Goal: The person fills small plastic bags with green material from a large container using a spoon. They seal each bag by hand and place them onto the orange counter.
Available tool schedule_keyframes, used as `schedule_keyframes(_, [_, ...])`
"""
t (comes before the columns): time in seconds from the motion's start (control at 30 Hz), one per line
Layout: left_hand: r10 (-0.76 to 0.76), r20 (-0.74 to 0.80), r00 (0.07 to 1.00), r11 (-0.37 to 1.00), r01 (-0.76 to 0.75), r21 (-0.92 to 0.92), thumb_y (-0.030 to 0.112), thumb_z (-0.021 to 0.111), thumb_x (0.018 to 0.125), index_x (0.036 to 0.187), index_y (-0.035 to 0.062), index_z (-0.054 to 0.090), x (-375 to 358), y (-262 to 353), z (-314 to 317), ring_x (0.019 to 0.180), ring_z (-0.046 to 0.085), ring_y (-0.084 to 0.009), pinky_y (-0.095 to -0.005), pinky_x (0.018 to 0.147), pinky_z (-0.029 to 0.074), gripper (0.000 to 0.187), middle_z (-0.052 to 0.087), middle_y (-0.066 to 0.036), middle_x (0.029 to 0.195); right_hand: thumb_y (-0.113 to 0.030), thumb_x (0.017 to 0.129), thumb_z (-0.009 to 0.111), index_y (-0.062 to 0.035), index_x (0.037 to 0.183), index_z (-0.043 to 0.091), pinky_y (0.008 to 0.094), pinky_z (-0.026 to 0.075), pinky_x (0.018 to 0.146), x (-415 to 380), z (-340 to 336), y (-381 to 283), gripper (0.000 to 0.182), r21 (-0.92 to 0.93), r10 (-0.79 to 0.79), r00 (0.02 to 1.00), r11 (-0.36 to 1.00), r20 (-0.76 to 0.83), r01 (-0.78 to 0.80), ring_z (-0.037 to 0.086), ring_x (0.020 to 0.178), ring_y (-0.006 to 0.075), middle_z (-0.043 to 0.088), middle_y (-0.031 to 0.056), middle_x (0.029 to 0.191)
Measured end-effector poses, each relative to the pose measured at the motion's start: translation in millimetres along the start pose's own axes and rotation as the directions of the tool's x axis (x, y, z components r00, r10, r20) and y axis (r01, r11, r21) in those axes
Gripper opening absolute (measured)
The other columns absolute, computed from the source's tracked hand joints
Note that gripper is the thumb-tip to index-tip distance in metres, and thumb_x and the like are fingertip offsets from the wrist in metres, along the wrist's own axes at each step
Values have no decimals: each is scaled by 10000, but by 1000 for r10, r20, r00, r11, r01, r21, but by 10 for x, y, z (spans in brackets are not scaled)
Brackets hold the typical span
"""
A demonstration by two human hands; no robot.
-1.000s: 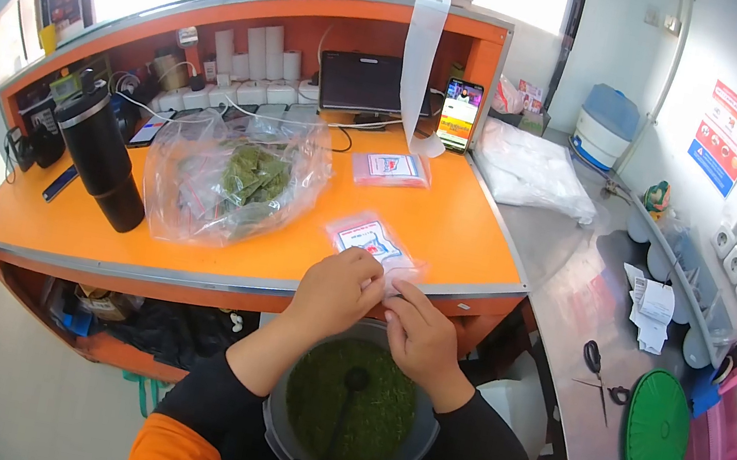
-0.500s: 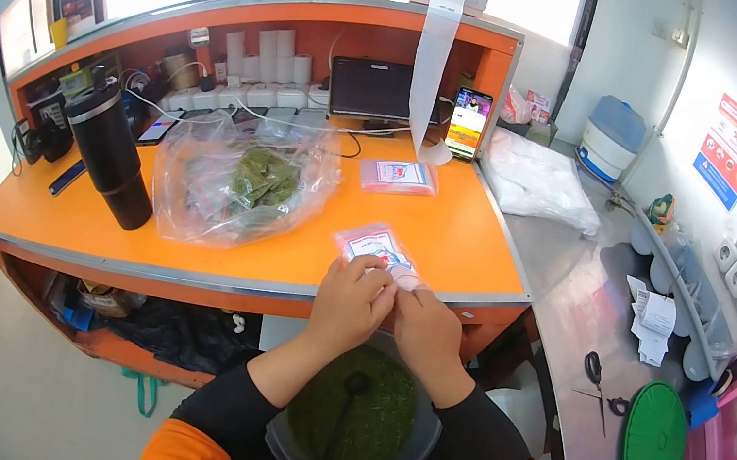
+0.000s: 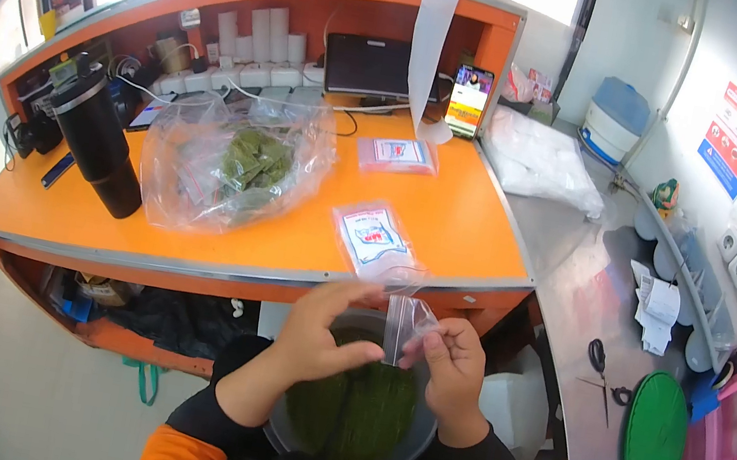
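My right hand [image 3: 456, 362] pinches a small clear zip-lock bag [image 3: 400, 326] by its side, over the bucket. My left hand [image 3: 321, 332] is at the bag's other side, its thumb and fingers spread apart. Below both hands is a grey bucket [image 3: 424, 442] with a green, shredded-looking mass [image 3: 386, 411] inside. Just beyond the hands, a stack of printed zip-lock bags [image 3: 374, 237] lies near the orange desk's front edge.
A large clear plastic bag [image 3: 184, 183] holding small green-filled packets [image 3: 255, 159] lies on the orange desk [image 3: 286, 250], beside a black tumbler [image 3: 99, 145]. More printed bags [image 3: 399, 154] lie farther back. Scissors [image 3: 599, 364] and a green lid [image 3: 655, 436] rest on the steel counter at right.
Both hands have come back from the stack towards me, over the bucket. The right hand now holds one small bag away from the stack; the left hand has spread its fingers.
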State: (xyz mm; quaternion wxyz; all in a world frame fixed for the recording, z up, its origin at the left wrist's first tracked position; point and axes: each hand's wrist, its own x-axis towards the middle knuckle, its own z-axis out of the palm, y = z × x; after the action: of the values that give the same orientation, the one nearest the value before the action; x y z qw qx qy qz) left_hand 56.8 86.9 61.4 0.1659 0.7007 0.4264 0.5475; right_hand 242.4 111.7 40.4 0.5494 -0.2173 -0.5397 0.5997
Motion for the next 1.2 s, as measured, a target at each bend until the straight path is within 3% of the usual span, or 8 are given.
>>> schedule_keyframes(0.13, [-426,567,705,832,551,-60,191,719,775,1034,24,622,-258,39,-34,883,595,-126,-265,759,463,323,645,-66,965,-72,932,486,-2,999,508,240,437,575,-115,-49,72,100,127,141,980,979,138,-159,515,618,102,556,51,734])
schedule_keyframes(0.27, [-438,428,791,460,606,-649,129,664,832,939,-2,649,-445,-20,174,800,585,-103,-247,757,458,170,659,-34,853,-80,932,484,-5,1002,528,225,419,560,-166,-53,61,112,100,344,909,922,235,-375,493,598,89,534,35,716])
schedule_keyframes(0.47, [-381,547,745,596,650,-470,120,637,851,890,0,651,-640,-128,71,807,589,-99,-249,744,460,128,658,-28,856,-112,893,565,-20,997,538,210,418,583,-201,-48,165,141,77,418,887,895,197,-439,496,638,70,524,14,717])
schedule_keyframes(0.57, [-355,519,778,742,572,-350,142,640,830,842,19,656,-711,-200,62,784,615,-130,-265,716,468,124,667,-54,838,-130,817,662,-29,947,556,235,430,620,-225,33,357,195,-189,121,992,974,-45,-127,526,687,110,546,28,728])
schedule_keyframes(0.67, [-286,430,856,927,361,-103,179,642,797,793,44,652,-674,-114,31,734,622,-212,-315,675,473,135,649,-94,779,-115,738,714,-36,856,577,269,434,654,-179,13,163,198,-695,-247,947,645,204,318,549,743,165,572,55,760])
schedule_keyframes(0.8, [-219,495,841,968,252,-1,200,631,775,758,56,642,-773,-149,69,708,593,-302,-380,648,467,145,610,-125,723,-161,761,645,-8,708,579,311,431,568,-322,13,274,176,-604,367,851,793,376,-75,551,602,232,564,111,667])
schedule_keyframes(0.93, [-270,480,835,950,313,-9,171,608,749,716,49,622,-829,-82,94,690,584,-307,-391,633,464,128,604,-126,716,-126,758,552,-3,688,569,334,429,547,-351,-100,420,142,-488,433,775,853,460,-187,540,559,268,550,128,623])
schedule_keyframes(1.2, [-473,127,872,842,405,356,176,602,688,594,30,580,-827,-90,6,722,590,-302,-389,664,469,175,624,-111,752,-100,711,563,-49,734,534,360,451,559,-322,225,202,63,-683,-56,906,639,419,355,551,613,276,568,96,727])
